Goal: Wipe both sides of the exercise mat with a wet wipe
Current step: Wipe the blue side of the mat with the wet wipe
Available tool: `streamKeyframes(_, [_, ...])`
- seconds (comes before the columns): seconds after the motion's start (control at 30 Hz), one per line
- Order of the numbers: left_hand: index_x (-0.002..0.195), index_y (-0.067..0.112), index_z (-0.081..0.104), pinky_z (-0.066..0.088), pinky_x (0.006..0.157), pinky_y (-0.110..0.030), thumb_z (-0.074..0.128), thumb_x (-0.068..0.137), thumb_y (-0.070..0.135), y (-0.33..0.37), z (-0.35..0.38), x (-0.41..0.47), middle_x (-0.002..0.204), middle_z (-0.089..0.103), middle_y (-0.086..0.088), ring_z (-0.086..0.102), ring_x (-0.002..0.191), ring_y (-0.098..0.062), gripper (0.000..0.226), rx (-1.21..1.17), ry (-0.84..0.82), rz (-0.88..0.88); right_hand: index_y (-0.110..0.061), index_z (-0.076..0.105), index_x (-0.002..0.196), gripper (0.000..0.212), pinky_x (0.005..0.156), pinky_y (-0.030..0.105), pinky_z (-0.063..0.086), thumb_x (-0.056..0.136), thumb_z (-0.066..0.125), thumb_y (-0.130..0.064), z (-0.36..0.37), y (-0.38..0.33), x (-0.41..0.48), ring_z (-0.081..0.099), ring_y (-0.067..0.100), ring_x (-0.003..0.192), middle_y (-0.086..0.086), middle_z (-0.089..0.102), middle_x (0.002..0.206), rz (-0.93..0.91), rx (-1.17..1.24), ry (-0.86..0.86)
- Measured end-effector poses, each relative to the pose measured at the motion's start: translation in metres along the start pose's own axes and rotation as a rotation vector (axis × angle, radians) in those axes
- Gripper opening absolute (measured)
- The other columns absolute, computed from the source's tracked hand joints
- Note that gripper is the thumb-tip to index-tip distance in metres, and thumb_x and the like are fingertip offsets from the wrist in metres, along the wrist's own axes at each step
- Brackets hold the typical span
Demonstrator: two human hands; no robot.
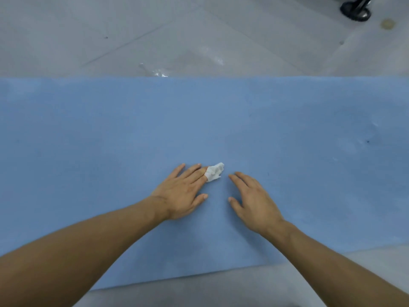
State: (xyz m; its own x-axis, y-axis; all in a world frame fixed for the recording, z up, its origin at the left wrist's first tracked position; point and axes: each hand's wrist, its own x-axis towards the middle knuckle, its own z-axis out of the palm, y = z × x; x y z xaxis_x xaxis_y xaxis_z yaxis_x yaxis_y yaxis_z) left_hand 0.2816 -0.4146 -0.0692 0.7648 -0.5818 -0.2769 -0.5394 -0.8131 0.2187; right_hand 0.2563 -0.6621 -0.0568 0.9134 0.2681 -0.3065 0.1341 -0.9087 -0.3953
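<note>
**A:** Exercise mat (287, 129) first: where was it?

**B:** It lay flat on the grey floor (155, 29), blue, running out of view at both sides, with its far and near edges both showing. Which face was up, I could not tell.

**A:** And the wet wipe (214, 172)?

**B:** It was crumpled small and white on the mat, near the middle, its near end tucked under the forefinger of the left hand (181, 191). That hand lay palm down, fingers straight and a little spread, pressing rather than clutching.

**A:** The right hand (252, 202)?

**B:** It was just beside the wipe but apart from it, palm down, fingers loosely bent, holding nothing. Whether it touched the mat I couldn't say.

**A:** How would you have done the step well?

**B:** My judgement was to open the wipe out so more of it met the surface. Then put the whole flat of the fingers on it and sweep in long, overlapping lanes across the mat. The free hand should have pinned the mat so it didn't creep on the smooth floor.
</note>
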Motion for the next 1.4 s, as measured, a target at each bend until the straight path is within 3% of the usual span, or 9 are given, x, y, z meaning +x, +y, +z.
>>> streamKeyframes(0.17, [0.141, 0.019, 0.053, 0.038, 0.112, -0.038, 0.049, 0.104, 0.033, 0.007, -0.015, 0.01, 0.147, 0.051, 0.003, 0.047, 0.134, -0.02, 0.04, -0.361, 0.119, -0.116, -0.02, 0.028, 0.162, 0.079, 0.117, 0.017, 0.027, 0.095, 0.068, -0.033, 0.001, -0.034, 0.018, 0.033, 0.008, 0.147, -0.006, 0.035, 0.161, -0.095, 0.302, 0.034])
streamKeyframes(0.23, [0.124, 0.018, 0.063, 0.047, 0.1, -0.038, 0.055, 0.1, 0.024, 0.017, -0.02, 0.011, 0.127, 0.06, 0.003, 0.058, 0.117, -0.018, 0.026, -0.527, 0.142, -0.121, -0.017, 0.033, 0.16, 0.081, 0.114, 0.011, 0.026, 0.089, 0.067, -0.038, 0.0, -0.043, 0.024, 0.039, 0.006, 0.142, -0.006, 0.042, 0.154, -0.147, 0.365, 0.005])
streamKeyframes(0.33, [0.111, 0.02, 0.067, 0.053, 0.089, -0.041, 0.055, 0.098, 0.023, 0.032, -0.019, 0.006, 0.109, 0.066, 0.004, 0.064, 0.098, -0.015, 0.017, -0.688, 0.145, -0.123, -0.018, 0.053, 0.145, 0.06, 0.104, 0.025, 0.044, 0.088, 0.063, -0.032, -0.003, -0.04, 0.026, 0.055, 0.013, 0.123, -0.005, 0.054, 0.133, -0.166, 0.301, -0.039])
streamKeyframes(0.5, [0.139, 0.033, 0.059, 0.049, 0.101, -0.035, 0.056, 0.101, 0.023, 0.043, -0.005, -0.013, 0.131, 0.063, 0.012, 0.057, 0.12, -0.009, 0.04, -0.619, 0.136, -0.12, -0.02, 0.066, 0.113, 0.016, 0.075, 0.045, 0.052, 0.098, 0.061, -0.017, 0.004, -0.009, 0.02, 0.061, 0.025, 0.092, -0.003, 0.054, 0.105, -0.177, 0.089, -0.008])
streamKeyframes(0.6, [0.152, 0.029, 0.045, 0.044, 0.109, -0.035, 0.057, 0.097, 0.023, 0.054, 0.008, -0.026, 0.146, 0.051, 0.007, 0.046, 0.132, -0.015, 0.057, -0.452, 0.096, -0.044, -0.025, 0.065, 0.113, 0.016, 0.069, 0.043, 0.053, 0.099, 0.056, -0.024, 0.006, 0.008, 0.006, 0.059, 0.021, 0.097, -0.005, 0.054, 0.112, -0.238, -0.011, 0.006])
streamKeyframes(0.77, [0.142, 0.018, 0.055, 0.041, 0.116, -0.04, 0.049, 0.086, 0.046, 0.068, 0.035, -0.039, 0.147, 0.052, -0.005, 0.045, 0.137, -0.024, 0.064, -0.202, 0.09, 0.016, -0.025, 0.06, 0.103, 0.026, 0.058, 0.033, 0.051, 0.099, 0.042, -0.042, 0.014, 0.021, -0.027, 0.06, 0.02, 0.087, -0.008, 0.051, 0.114, -0.364, -0.124, 0.045])
streamKeyframes(1.0, [0.154, 0.011, 0.043, 0.019, 0.125, -0.047, 0.044, 0.082, 0.066, 0.076, 0.038, -0.043, 0.162, 0.036, -0.014, 0.031, 0.151, -0.033, 0.09, -0.012, -0.034, 0.043, -0.018, 0.063, 0.105, 0.025, 0.068, 0.041, 0.054, 0.098, 0.048, -0.036, 0.025, 0.014, -0.046, 0.059, 0.028, 0.09, 0.002, 0.054, 0.118, -0.447, -0.13, 0.035])
streamKeyframes(1.17, [0.157, 0.007, 0.038, 0.025, 0.124, -0.057, 0.043, 0.076, 0.083, 0.078, 0.044, -0.051, 0.166, 0.03, -0.016, 0.024, 0.153, -0.035, 0.111, 0.101, -0.09, 0.101, -0.017, 0.062, 0.106, 0.02, 0.077, 0.044, 0.052, 0.097, 0.055, -0.033, 0.024, 0.012, -0.06, 0.056, 0.028, 0.094, 0.005, 0.055, 0.117, -0.502, -0.178, -0.02])
streamKeyframes(1.4, [0.164, 0.007, 0.004, 0.007, 0.124, -0.063, 0.038, 0.08, 0.089, 0.088, 0.037, -0.054, 0.172, -0.002, -0.013, -0.005, 0.158, -0.038, 0.123, 0.216, -0.21, 0.125, -0.015, 0.061, 0.118, 0.067, 0.086, 0.041, 0.048, 0.082, 0.064, -0.072, 0.015, 0.015, -0.071, 0.054, 0.027, 0.101, 0.007, 0.054, 0.125, -0.554, -0.305, -0.172])
